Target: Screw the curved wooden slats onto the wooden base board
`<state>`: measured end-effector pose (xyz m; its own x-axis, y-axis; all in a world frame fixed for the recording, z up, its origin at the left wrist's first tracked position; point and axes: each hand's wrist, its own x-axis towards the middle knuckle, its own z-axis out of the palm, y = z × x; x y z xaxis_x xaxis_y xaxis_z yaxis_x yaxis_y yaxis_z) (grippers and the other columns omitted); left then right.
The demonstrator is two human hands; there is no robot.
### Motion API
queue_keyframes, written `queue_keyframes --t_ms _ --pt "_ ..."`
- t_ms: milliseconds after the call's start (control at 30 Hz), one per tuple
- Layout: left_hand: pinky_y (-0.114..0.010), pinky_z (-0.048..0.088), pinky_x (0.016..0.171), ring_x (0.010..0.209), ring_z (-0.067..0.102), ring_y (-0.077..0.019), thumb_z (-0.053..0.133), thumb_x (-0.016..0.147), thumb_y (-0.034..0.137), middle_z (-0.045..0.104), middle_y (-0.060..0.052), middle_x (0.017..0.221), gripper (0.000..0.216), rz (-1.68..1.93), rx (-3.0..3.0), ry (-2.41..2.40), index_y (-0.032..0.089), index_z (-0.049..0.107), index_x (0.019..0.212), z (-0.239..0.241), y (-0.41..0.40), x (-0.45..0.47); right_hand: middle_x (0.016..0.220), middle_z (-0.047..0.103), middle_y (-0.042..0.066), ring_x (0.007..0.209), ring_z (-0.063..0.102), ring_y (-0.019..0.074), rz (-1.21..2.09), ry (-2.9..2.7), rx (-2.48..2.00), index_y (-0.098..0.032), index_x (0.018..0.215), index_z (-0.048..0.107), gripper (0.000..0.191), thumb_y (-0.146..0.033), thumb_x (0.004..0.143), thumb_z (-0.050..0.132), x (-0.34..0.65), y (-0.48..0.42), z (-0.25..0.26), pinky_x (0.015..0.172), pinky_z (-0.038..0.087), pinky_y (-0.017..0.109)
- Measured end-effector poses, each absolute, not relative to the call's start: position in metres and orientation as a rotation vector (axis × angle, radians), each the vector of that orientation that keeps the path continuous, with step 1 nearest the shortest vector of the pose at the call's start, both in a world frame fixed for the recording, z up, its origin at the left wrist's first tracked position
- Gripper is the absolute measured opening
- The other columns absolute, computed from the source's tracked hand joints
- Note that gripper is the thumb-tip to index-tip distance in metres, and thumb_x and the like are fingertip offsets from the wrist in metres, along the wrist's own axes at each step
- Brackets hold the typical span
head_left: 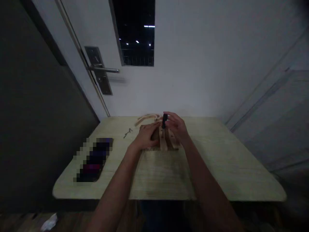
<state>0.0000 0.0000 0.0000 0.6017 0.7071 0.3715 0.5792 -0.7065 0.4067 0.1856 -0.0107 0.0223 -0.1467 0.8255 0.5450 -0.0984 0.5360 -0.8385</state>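
A small wooden assembly (163, 141) of flat slats lies on the pale table (217, 167), near its far middle. My left hand (146, 137) rests on the assembly's left side, fingers curled over the wood and pressing it down. My right hand (177, 126) is closed round a small black tool (164, 120) held upright over the top of the slats. Curved wooden pieces (147, 118) lie just behind the assembly.
Small dark metal parts (127, 132) lie left of the assembly. A dark blurred-out object (95, 159) sits at the table's left. A door with a metal handle (102, 69) stands behind at left, and a dark window (136, 32) is in the white wall.
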Motion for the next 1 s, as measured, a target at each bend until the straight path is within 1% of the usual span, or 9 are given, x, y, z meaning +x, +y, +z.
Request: queue_keyframes --t_ms 100,200,300,433,533,667,833,900,1000 --pt "-0.050 0.030 0.108 0.135 0.040 -0.0320 0.061 0.071 0.031 0.041 -0.013 0.148 0.076 0.745 2.586 1.055 0.020 0.036 0.141 -0.0010 -0.0004 -0.0018 0.096 0.065 0.000 0.073 0.062 0.0113 0.799 -1.474 -0.739 -0.030 0.115 0.056 0.045 -0.036 0.074 0.073 0.1865 -0.0086 0.0206 0.065 0.055 0.026" --pt "-0.051 0.031 0.108 0.135 0.040 -0.0319 0.060 0.072 0.031 0.040 -0.012 0.149 0.074 0.755 2.593 1.054 0.021 0.036 0.141 -0.0010 -0.0007 -0.0021 0.085 0.063 -0.002 0.063 0.058 0.0108 0.739 -1.494 -0.811 -0.029 0.108 0.060 0.040 -0.034 0.071 0.075 0.1871 -0.0076 0.0197 0.058 0.052 0.026" --pt "-0.051 0.032 0.107 0.134 0.041 -0.0313 0.060 0.072 0.031 0.041 -0.013 0.148 0.074 0.769 2.598 1.052 0.021 0.036 0.141 -0.0001 -0.0012 -0.0012 0.083 0.065 -0.001 0.070 0.061 0.0130 0.793 -1.524 -0.782 -0.029 0.107 0.061 0.036 -0.037 0.074 0.073 0.1872 -0.0085 0.0202 0.065 0.055 0.029" --pt "-0.052 0.033 0.106 0.134 0.042 -0.0317 0.061 0.071 0.031 0.043 -0.014 0.146 0.075 0.784 2.596 1.062 0.020 0.036 0.141 -0.0003 -0.0015 -0.0005 0.107 0.067 0.004 0.091 0.065 0.0170 0.922 -1.535 -0.671 -0.029 0.115 0.059 0.036 -0.042 0.082 0.064 0.1874 -0.0107 0.0217 0.083 0.055 0.037" --pt "-0.052 0.033 0.106 0.134 0.042 -0.0316 0.061 0.072 0.030 0.043 -0.014 0.146 0.073 0.794 2.602 1.061 0.020 0.037 0.140 -0.0019 -0.0008 -0.0008 0.105 0.067 0.004 0.089 0.067 0.0178 0.975 -1.539 -0.665 -0.029 0.117 0.056 0.040 -0.042 0.081 0.065 0.1872 -0.0109 0.0211 0.081 0.056 0.038" --pt "-0.051 0.033 0.106 0.134 0.042 -0.0304 0.061 0.072 0.030 0.042 -0.012 0.148 0.072 0.796 2.610 1.032 0.022 0.037 0.140 -0.0031 0.0003 -0.0012 0.097 0.066 0.002 0.082 0.066 0.0167 0.885 -1.495 -0.707 -0.031 0.118 0.053 0.047 -0.040 0.075 0.071 0.1860 -0.0096 0.0186 0.074 0.057 0.035" --pt "-0.054 0.033 0.105 0.132 0.044 -0.0325 0.061 0.072 0.032 0.041 -0.013 0.148 0.073 0.778 2.602 1.047 0.023 0.037 0.140 -0.0008 -0.0008 -0.0008 0.098 0.064 0.000 0.078 0.062 0.0136 0.866 -1.504 -0.743 -0.030 0.106 0.058 0.038 -0.037 0.072 0.074 0.1855 -0.0098 0.0193 0.070 0.055 0.030" --pt "-0.054 0.033 0.105 0.132 0.044 -0.0324 0.061 0.072 0.031 0.042 -0.013 0.147 0.073 0.779 2.598 1.050 0.023 0.037 0.140 -0.0008 -0.0011 -0.0008 0.098 0.065 0.000 0.080 0.062 0.0135 0.902 -1.498 -0.727 -0.030 0.106 0.059 0.037 -0.037 0.074 0.073 0.1861 -0.0108 0.0207 0.071 0.055 0.029" --pt "-0.052 0.033 0.106 0.133 0.042 -0.0315 0.061 0.072 0.029 0.042 -0.013 0.147 0.071 0.811 2.599 1.039 0.023 0.039 0.139 -0.0031 -0.0002 -0.0012 0.102 0.066 0.002 0.088 0.064 0.0158 1.021 -1.522 -0.679 -0.030 0.116 0.056 0.039 -0.041 0.080 0.065 0.1876 -0.0127 0.0220 0.074 0.055 0.031"
